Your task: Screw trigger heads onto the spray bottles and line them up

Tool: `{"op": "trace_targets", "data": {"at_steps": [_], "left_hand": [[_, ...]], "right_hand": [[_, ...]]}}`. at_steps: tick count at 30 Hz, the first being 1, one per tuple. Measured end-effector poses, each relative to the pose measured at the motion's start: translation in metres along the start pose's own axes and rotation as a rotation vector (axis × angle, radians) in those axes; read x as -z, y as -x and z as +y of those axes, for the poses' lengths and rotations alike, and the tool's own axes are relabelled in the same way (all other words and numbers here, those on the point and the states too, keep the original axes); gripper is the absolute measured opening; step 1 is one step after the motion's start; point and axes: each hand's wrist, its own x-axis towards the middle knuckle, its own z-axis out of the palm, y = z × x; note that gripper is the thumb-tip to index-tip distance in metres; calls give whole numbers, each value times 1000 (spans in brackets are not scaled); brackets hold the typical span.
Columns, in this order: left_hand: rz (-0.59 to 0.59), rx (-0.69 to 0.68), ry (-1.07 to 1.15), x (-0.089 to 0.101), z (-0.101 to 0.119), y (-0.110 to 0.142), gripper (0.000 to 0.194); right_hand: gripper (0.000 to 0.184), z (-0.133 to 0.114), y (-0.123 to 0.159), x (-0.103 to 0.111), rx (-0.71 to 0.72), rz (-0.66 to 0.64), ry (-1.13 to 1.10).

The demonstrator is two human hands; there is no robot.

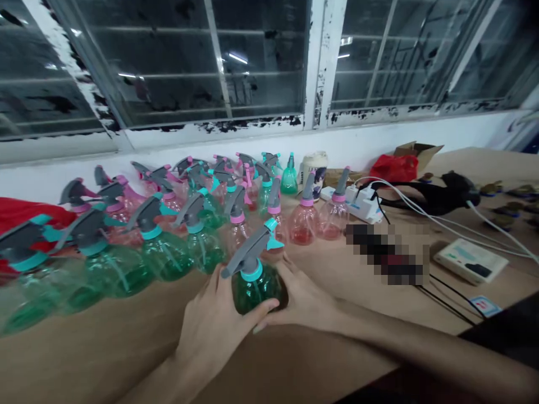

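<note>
Between my two hands is a green spray bottle (257,292) with a grey and turquoise trigger head, standing upright. My left hand (213,320) wraps its left side, thumb across the front. From the right, my right hand (301,294) closes round the same bottle, its thumb near the left one. Just behind and to the left stand more green spray bottles (166,252) with turquoise collars. Behind the held bottle, pink spray bottles (304,221) with pink collars stand upright. The base of the held bottle is partly hidden by my thumbs.
A red cloth or bag (37,216) lies at the left. To the right are a white power strip (364,203) with cables, a pixelated dark object (387,255), a white box (470,261), a red bag (394,168) and a cardboard box (421,152). Windows (177,62) rise behind the table.
</note>
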Motion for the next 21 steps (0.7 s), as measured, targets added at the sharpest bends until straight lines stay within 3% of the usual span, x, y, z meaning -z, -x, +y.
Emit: {"op": "trace_targets", "data": {"at_steps": [6, 10, 14, 21], "left_hand": [[-187, -84, 328, 9, -4, -15, 37], [-185, -188, 582, 15, 2, -31, 47], [-210, -167, 810, 9, 9, -41, 41], [-138, -213, 900, 9, 11, -53, 29]], "right_hand": [[97, 6, -3, 8, 29, -83, -96], [99, 9, -5, 8, 25, -142, -165], [100, 13, -8, 4, 94, -158, -190], [105, 25, -9, -1, 113, -180, -32]]}}
